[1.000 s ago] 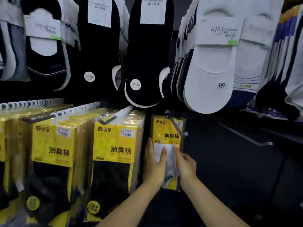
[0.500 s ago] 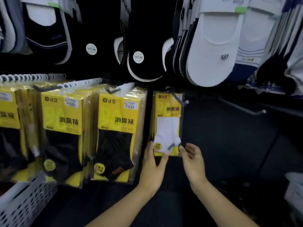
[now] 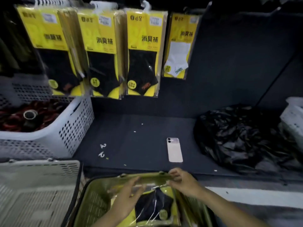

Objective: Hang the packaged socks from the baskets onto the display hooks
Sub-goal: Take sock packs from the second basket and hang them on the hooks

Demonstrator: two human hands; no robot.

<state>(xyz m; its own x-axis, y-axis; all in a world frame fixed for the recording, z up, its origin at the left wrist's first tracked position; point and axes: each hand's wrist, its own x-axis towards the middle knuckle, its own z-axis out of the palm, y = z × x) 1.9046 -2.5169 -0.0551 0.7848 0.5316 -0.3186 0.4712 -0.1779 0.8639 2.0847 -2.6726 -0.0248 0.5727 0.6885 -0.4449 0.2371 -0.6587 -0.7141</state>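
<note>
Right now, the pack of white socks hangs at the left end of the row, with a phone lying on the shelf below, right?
No: the head view shows the pack of white socks hanging at the right end of the row. The phone does lie on the shelf below.

- Your left hand (image 3: 129, 194) smears into the sock packs (image 3: 154, 205) in the green basket (image 3: 91, 208); you can't tell whether its fingers grip or just lie on them.
- That basket's near end runs off the bottom edge.
- The hanging packs (image 3: 142, 51) are cropped at the top, hooks out of sight; their small print is unreadable.
- The white basket (image 3: 293, 115) at right is cut by the frame edge.
</note>
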